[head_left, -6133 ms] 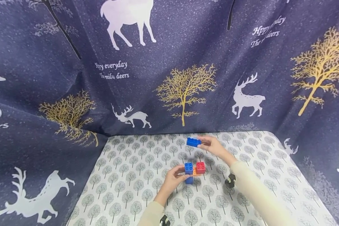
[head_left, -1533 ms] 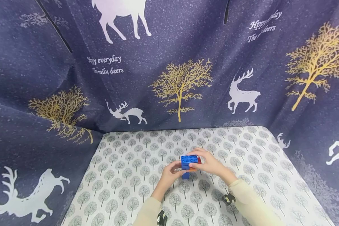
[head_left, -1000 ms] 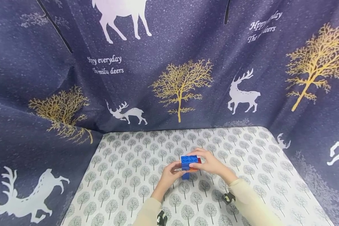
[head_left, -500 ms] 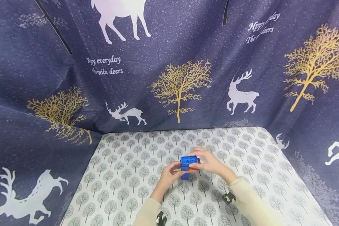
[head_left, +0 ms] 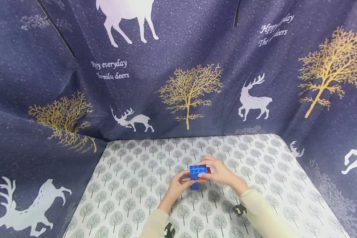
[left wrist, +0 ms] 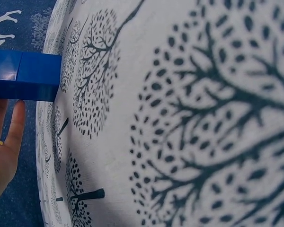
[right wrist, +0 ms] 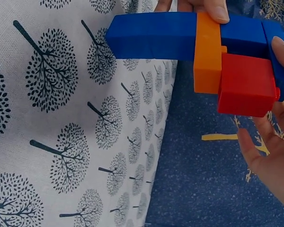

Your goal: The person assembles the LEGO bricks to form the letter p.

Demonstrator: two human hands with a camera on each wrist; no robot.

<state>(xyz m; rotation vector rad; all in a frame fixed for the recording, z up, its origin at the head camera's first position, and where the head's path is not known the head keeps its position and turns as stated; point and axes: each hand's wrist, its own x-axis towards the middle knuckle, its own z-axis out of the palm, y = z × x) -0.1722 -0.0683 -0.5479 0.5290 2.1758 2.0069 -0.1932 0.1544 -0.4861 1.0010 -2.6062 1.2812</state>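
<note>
A blue 2x4 toy brick [head_left: 198, 168] lies across the top of a small stack, and my right hand [head_left: 221, 172] pinches it between thumb and fingers. My left hand [head_left: 177, 186] grips the stack lower down, its fingertips at the orange brick [right wrist: 207, 53]. Below the orange one, a blue column [right wrist: 154, 35] of bricks reaches down to the table. A red brick [right wrist: 248, 85] sits on the orange brick, tucked under the top blue brick's right end. In the left wrist view, the blue column [left wrist: 26, 75] stands end-on to the cloth.
A white cloth with grey tree prints [head_left: 128, 205] covers the table. Behind and beside it hangs a dark blue curtain [head_left: 154, 82] with deer and gold trees.
Since the oldest frame, my right hand has brought the blue 2x4 brick from behind the stack onto its top. Over the last second both hands have stayed almost still.
</note>
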